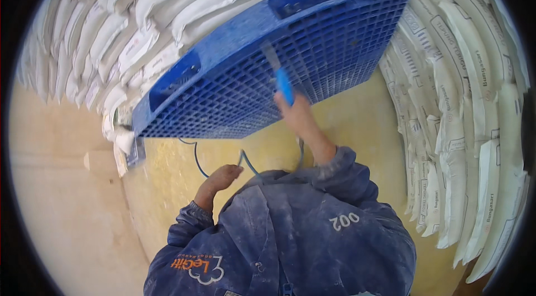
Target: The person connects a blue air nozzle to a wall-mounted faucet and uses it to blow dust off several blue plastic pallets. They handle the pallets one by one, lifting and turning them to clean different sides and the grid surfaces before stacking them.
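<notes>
A blue plastic pallet [229,5] with a grid face stands tilted in front of me, dusted with white powder. My right hand [295,111] is closed round the blue handle of a scraper [285,86]. Its greyish blade, blurred by motion, is over the grid near the pallet's upper edge. Lower and to the left, my left hand [223,177] has its fingers closed at a thin blue hose [249,165], which loops up and back towards my body. More of the hose hangs below the pallet's lower edge, partly hidden by my hand and clothes.
Stacked white sacks [209,8] rise behind the pallet and to the left. Another tall stack of sacks [446,128] stands close on the right. The floor is yellowish [357,123] beneath me and paler [67,201] at the left. My dusty blue sleeves and jacket fill the lower middle.
</notes>
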Action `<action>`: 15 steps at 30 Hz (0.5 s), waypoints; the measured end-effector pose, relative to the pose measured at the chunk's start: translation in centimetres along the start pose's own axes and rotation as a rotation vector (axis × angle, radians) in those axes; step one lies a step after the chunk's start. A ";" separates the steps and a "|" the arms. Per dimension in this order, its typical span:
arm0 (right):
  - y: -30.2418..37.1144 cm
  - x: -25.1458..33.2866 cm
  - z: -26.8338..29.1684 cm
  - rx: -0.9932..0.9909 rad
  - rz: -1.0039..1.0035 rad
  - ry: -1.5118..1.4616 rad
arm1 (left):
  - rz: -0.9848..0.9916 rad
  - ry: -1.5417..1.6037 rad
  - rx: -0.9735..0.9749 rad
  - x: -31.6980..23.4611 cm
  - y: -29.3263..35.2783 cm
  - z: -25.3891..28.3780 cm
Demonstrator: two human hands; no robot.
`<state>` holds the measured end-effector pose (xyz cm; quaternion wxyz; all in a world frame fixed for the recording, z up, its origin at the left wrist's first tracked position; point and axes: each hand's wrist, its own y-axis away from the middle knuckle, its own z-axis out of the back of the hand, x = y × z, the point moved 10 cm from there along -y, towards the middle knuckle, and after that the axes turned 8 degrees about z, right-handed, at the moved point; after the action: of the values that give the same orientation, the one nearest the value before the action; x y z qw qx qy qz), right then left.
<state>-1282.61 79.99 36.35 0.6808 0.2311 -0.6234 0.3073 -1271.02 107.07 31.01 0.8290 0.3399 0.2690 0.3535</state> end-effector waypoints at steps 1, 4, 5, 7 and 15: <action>-0.2 -0.7 1.5 -0.173 -0.063 -0.047 | 0.035 0.026 -0.002 3.4 -1.1 -1.1; 2.3 1.2 -11.7 0.243 0.030 0.148 | 0.128 -0.034 0.130 15.2 -3.2 -7.6; 3.9 1.6 -16.1 0.341 0.171 0.237 | 0.106 -0.079 0.186 18.0 -3.2 -9.4; 4.2 1.4 -17.1 0.214 0.095 0.140 | 0.121 -0.094 0.143 20.7 -2.5 -9.6; 5.4 1.8 -31.4 0.381 0.016 0.205 | 0.034 -0.051 0.054 32.4 -5.5 -8.5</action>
<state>-1264.23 105.94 34.13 0.6821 0.3184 -0.4834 0.4470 -1255.04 132.27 14.87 0.8199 0.3758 0.2512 0.3514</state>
